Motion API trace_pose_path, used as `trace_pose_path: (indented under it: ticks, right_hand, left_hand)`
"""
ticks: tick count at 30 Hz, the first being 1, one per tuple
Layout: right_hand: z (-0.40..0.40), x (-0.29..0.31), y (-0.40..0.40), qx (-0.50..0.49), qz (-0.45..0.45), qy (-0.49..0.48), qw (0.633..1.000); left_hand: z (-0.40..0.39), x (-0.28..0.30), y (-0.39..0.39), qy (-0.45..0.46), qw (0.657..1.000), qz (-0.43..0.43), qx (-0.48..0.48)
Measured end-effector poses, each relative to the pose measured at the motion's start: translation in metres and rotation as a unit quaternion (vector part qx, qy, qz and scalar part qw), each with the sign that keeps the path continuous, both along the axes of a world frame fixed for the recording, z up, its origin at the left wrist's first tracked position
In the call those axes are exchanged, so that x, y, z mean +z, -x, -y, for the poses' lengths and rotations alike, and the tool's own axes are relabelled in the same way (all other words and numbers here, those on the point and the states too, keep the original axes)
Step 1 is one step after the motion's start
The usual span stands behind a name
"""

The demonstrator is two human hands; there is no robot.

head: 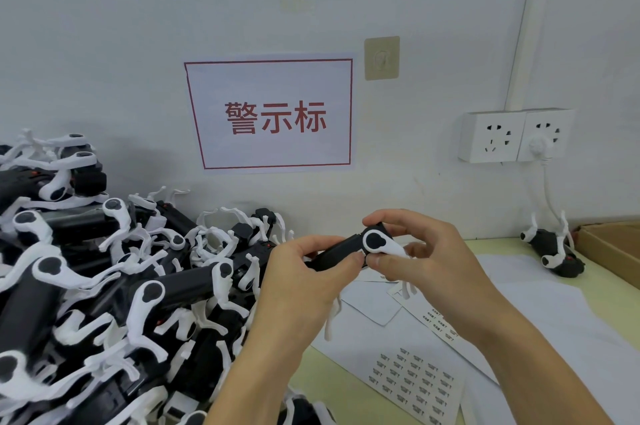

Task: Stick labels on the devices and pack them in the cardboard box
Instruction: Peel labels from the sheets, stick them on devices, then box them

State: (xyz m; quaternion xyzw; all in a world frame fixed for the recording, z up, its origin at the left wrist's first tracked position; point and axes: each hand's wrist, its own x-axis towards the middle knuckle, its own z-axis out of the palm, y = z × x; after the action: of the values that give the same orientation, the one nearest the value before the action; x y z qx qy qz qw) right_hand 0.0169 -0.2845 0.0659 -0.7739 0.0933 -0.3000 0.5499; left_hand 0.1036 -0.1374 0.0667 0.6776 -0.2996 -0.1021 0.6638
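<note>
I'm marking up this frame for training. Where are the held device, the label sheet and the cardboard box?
held device (341,253): head view, on its black body.
label sheet (414,378): head view, among the printed labels.
cardboard box (613,246): head view, on its brown rim.

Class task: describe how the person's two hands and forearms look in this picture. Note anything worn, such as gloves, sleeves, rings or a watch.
Both hands are bare: the left hand and the right hand wear no gloves, and no rings show on the visible fingers. Both forearms are uncovered as far as the frame's bottom edge, with no sleeve, watch or wristband in view. No markings show on them.
</note>
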Motion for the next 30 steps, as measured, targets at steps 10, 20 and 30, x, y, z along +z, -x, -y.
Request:
trace_pose_path:
  ticks: [10,20,30]
  right_hand:
    - [0.0012,0.0022,0.0029,0.012,-0.001,-0.008,1.000]
    - [-0.0015,0.0003,0.0018,0.014,-0.005,0.003,1.000]
    - [0.0045,0.0055,0.0094,0.051,-0.030,0.000,0.998]
  left_hand:
    - [-0.0015,0.0004,-0.0039,-0.021,1.000,0.001,-0.015]
    - [-0.0026,0.0056,0.0010,-0.010,1.000,0.017,-0.007]
    - [-0.0016,0.0093,0.0045,-0.010,0.999,0.039,0.003]
